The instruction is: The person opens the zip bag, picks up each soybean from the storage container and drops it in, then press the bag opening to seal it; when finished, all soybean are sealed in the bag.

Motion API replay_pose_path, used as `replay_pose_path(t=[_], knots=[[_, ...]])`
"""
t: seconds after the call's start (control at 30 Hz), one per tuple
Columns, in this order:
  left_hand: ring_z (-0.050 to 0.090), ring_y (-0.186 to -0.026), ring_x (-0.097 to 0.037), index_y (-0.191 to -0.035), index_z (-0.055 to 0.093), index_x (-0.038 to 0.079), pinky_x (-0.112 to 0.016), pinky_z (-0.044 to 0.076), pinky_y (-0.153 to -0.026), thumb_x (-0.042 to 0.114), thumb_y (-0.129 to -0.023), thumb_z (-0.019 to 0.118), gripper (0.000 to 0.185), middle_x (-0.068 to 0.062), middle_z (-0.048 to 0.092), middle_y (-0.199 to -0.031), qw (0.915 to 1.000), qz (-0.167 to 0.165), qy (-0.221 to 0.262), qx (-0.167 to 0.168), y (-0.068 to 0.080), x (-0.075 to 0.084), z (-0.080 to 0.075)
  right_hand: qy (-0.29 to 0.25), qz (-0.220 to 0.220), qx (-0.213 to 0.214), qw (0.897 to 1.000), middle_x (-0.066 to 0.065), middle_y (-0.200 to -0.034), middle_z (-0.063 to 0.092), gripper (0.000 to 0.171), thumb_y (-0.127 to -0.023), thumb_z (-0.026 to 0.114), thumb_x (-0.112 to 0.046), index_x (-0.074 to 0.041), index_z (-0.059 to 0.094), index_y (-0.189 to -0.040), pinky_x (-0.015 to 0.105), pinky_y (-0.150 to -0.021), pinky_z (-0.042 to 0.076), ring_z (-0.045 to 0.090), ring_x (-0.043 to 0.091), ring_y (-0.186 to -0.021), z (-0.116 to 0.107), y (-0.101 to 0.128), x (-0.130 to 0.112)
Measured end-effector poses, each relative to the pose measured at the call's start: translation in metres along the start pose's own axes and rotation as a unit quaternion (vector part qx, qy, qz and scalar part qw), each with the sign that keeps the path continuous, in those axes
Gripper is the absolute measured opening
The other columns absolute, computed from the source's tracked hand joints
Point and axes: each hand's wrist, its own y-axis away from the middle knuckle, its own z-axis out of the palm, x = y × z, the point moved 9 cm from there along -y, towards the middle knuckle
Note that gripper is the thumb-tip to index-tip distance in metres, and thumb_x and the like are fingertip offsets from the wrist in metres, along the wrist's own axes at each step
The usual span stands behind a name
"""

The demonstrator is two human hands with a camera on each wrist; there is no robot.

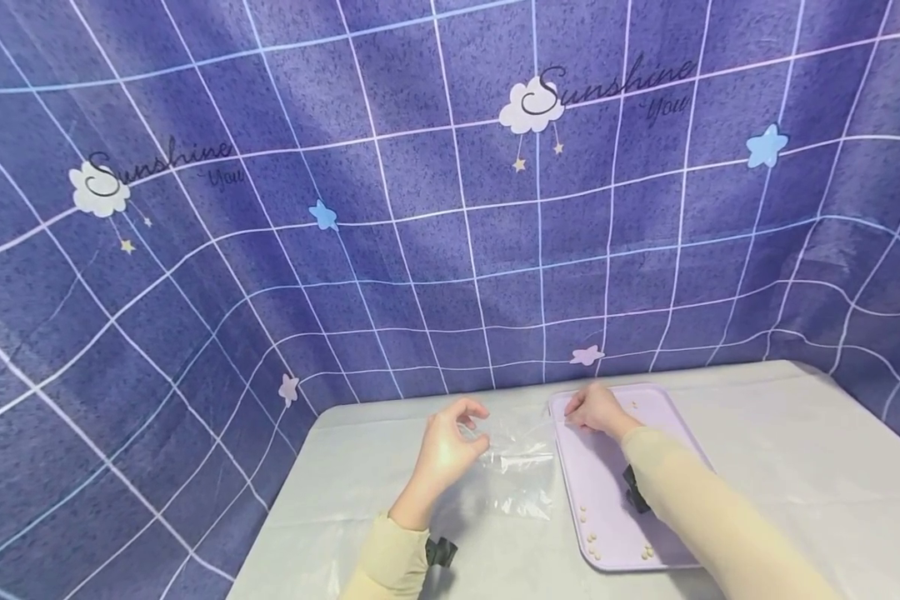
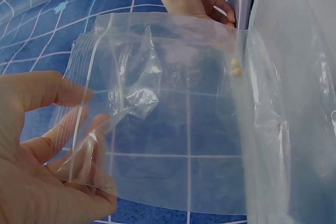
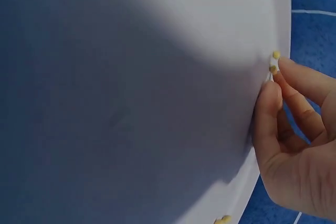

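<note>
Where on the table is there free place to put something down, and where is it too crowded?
The table is bare right of the tray, out to its right edge. A smaller bare strip lies between the table's left edge and the left hand. The middle is crowded: that hand holds the plastic bag beside the tray, where the right hand reaches among small beans.

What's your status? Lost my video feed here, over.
Left hand pinches clear zip bag by its mouth. Right hand fingertips on small yellow beans at lilac tray rim. Nothing blocking.
</note>
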Motion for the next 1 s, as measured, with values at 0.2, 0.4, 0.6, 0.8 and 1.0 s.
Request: replay_pose_path(t=[0.2,0.4,0.6,0.8,1.0], knots=[[0.066,-0.083,-0.025,-0.099,0.072,0.008,-0.041,0.056,-0.074,-0.004,-0.069,0.073,0.032,-0.006,0.074,-0.098,1.0,-0.004,0.006,-0.001,0.001,-0.002,0.003,0.07,-0.028,0.024,0.997,-0.002,-0.062,0.064,0.006,-0.071,0.078,0.001,-0.002,0.074,-0.074,0.03,-0.056,0.049,0.054,0.013,-0.056,0.0,0.006,-0.009],[0.066,-0.083,-0.022,-0.099,0.072,0.009,-0.033,0.055,-0.074,-0.003,-0.069,0.074,0.032,-0.001,0.073,-0.097,0.9999,-0.008,0.007,-0.001,0.003,-0.002,0.004,-0.067,0.015,0.022,0.997,0.002,-0.065,0.067,0.008,-0.079,0.072,0.005,0.007,0.074,-0.086,0.025,-0.053,0.053,0.058,0.01,-0.054,-0.006,0.012,-0.017],[0.066,-0.082,-0.023,-0.098,0.072,0.009,-0.032,0.054,-0.074,-0.004,-0.069,0.074,0.032,0.0,0.073,-0.096,1.0,-0.003,0.005,0.0,0.003,-0.004,0.003,-0.241,-0.02,-0.046,0.969,0.019,-0.101,0.073,0.025,-0.09,0.069,0.005,0.017,0.066,-0.112,0.035,-0.082,0.059,0.067,0.016,-0.085,-0.018,0.032,-0.09],[0.067,-0.081,-0.023,-0.098,0.071,0.008,-0.038,0.056,-0.074,-0.005,-0.069,0.073,0.032,-0.005,0.074,-0.096,0.9998,0.015,0.006,0.008,-0.002,-0.002,0.002,-0.158,-0.142,-0.089,0.973,0.014,-0.095,0.075,0.014,-0.089,0.073,-0.001,0.006,0.075,-0.101,0.034,-0.076,0.06,0.07,0.021,-0.081,-0.014,0.056,-0.166],[0.067,-0.082,-0.023,-0.098,0.071,0.007,-0.043,0.057,-0.074,-0.004,-0.069,0.073,0.031,-0.003,0.073,-0.095,0.9999,0.009,0.009,0.005,-0.003,-0.001,0.003,-0.05,-0.188,-0.082,0.977,0.004,-0.088,0.077,0.008,-0.086,0.076,-0.001,-0.002,0.078,-0.094,0.028,-0.069,0.058,0.07,0.013,-0.076,-0.002,0.063,-0.184]])
